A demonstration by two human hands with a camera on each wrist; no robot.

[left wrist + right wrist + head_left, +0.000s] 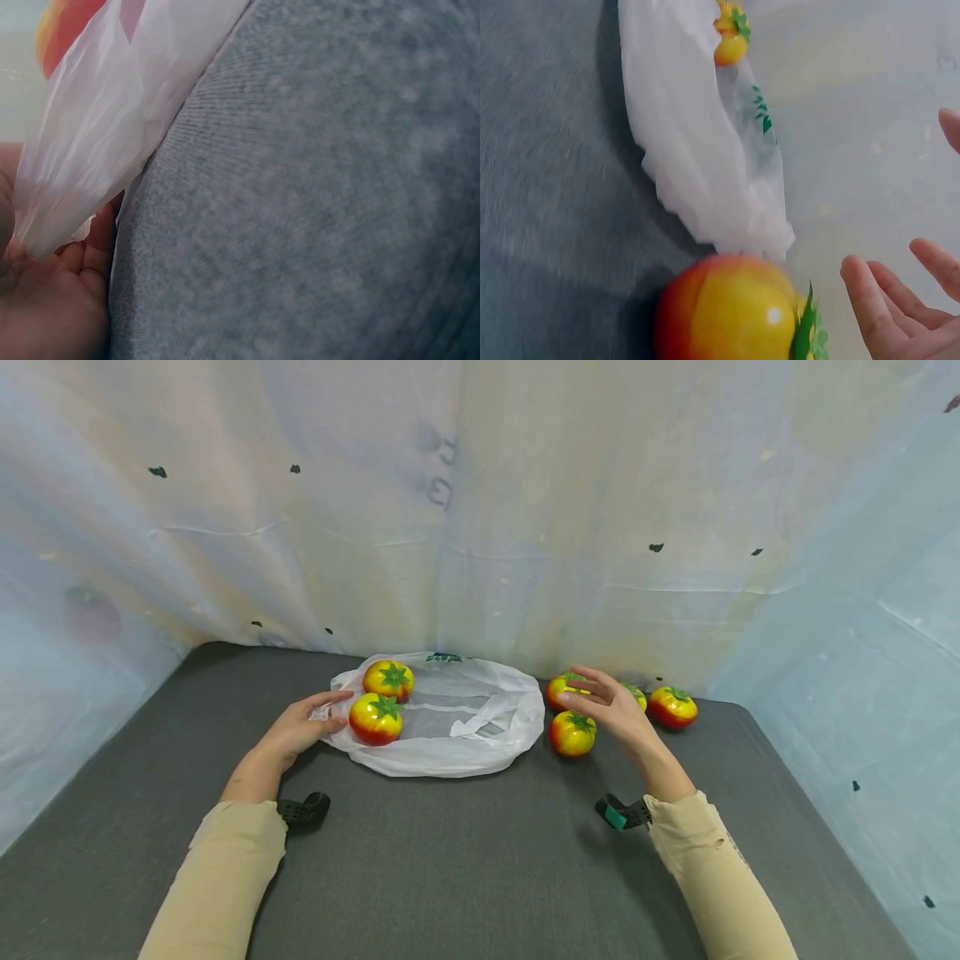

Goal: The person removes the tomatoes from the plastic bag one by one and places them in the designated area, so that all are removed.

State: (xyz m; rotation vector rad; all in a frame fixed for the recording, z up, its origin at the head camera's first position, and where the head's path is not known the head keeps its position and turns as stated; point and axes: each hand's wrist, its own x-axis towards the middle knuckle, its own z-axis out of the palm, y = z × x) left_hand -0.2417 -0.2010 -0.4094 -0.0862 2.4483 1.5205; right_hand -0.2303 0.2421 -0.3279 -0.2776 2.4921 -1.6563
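Note:
A white plastic bag (450, 758) lies on the dark table with its mouth spread open. Two red-and-yellow tomatoes (376, 720) with green leafy tops sit inside its left end. My left hand (300, 727) pinches the bag's left edge; in the left wrist view the gathered film (82, 142) runs into the hand (52, 307). My right hand (615, 710) hovers over the tomatoes right of the bag, fingers spread, holding nothing. Just below it is the front tomato (572, 733), seen large (727, 315) in the right wrist view. A tomato behind is partly hidden by the fingers.
Another tomato (672, 707) stands at the far right of the group, beside one mostly covered by my right hand. Pale plastic sheeting (510, 510) walls the back and both sides of the table (450, 860).

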